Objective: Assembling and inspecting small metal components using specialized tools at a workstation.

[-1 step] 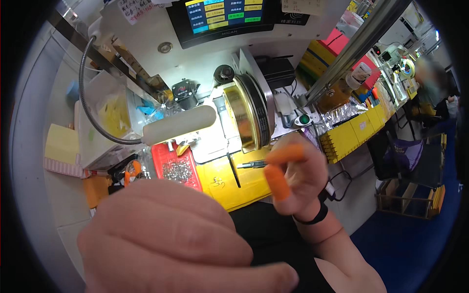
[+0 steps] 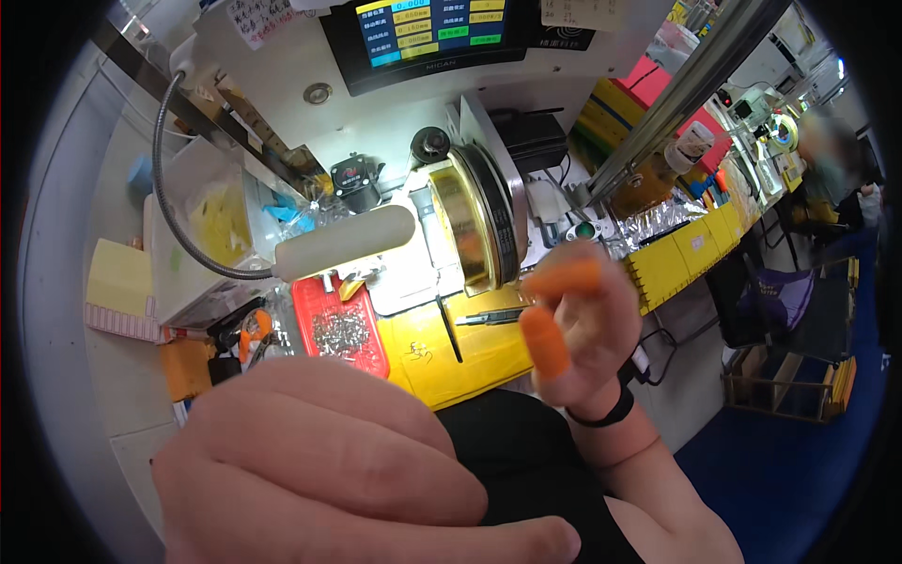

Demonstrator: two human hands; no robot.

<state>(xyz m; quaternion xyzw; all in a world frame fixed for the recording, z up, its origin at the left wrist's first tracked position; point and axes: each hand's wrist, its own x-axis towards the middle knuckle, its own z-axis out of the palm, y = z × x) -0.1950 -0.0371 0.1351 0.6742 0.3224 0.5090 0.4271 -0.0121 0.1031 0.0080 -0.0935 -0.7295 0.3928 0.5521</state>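
Note:
My left hand (image 2: 319, 461) looms large in the foreground, close to the camera. Its fingers are curled together and one digit points right; whatever they hold, if anything, is hidden. Farther right is my right hand (image 2: 597, 329), slightly blurred, with orange finger cots on thumb and forefinger. Those two tips curve toward each other with a small gap, and I see nothing between them. Just left of them a utility knife (image 2: 490, 318) lies on the yellow work surface (image 2: 423, 362). Behind the right hand stands a round amber and black wheel (image 2: 479, 221) on the machine.
A red tray (image 2: 381, 355) of small metal parts sits left of the yellow surface. Above it, a lamp (image 2: 348, 240) on a flexible neck reaches across. The machine's screen (image 2: 432, 33) is at the back. A metal post (image 2: 676, 103) rises at right; a person (image 2: 832, 155) is beyond.
My right hand has shifted slightly right and up, away from the knife, uncovering more of it. The left hand has barely moved.

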